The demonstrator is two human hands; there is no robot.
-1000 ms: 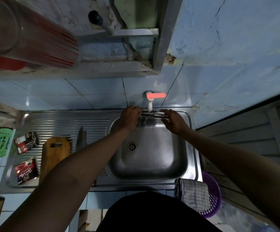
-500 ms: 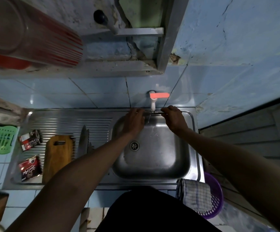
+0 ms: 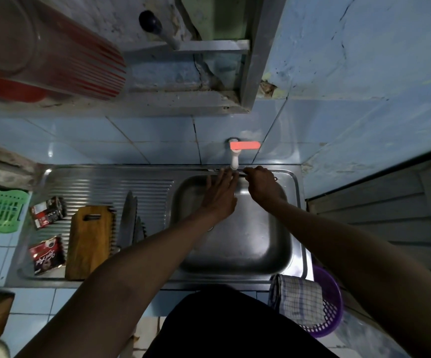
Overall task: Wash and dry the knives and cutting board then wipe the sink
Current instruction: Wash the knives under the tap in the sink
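Two hands meet under the tap (image 3: 235,161) at the back of the sink (image 3: 297,228), and the step in hand looks like rinsing one knife (image 3: 241,172). The right hand (image 3: 259,186) is curled round what seems to be its handle end, just right of the spout. The left hand (image 3: 219,196) lies with fingers straight and spread, their tips at the thin metal strip that shows beneath the spout. Little of this knife is visible, so which way its edge faces cannot be told, and no stream of water can be made out in the dim light.

To do this well, I would keep the right hand's grip firm and let the left hand's flat fingers slide along the blade's side from spine toward edge, never along the edge itself (wet steel slips readily). Turning the blade over under the spout would rinse both faces.

More work waits on the ribbed drainboard (image 3: 106,187) to the left: the wooden cutting board (image 3: 90,241) lies flat, with two more knives (image 3: 129,220) just beside its right edge. A checked cloth (image 3: 299,298) hangs over a purple basket (image 3: 333,306) at the sink's near right corner, handy for drying.
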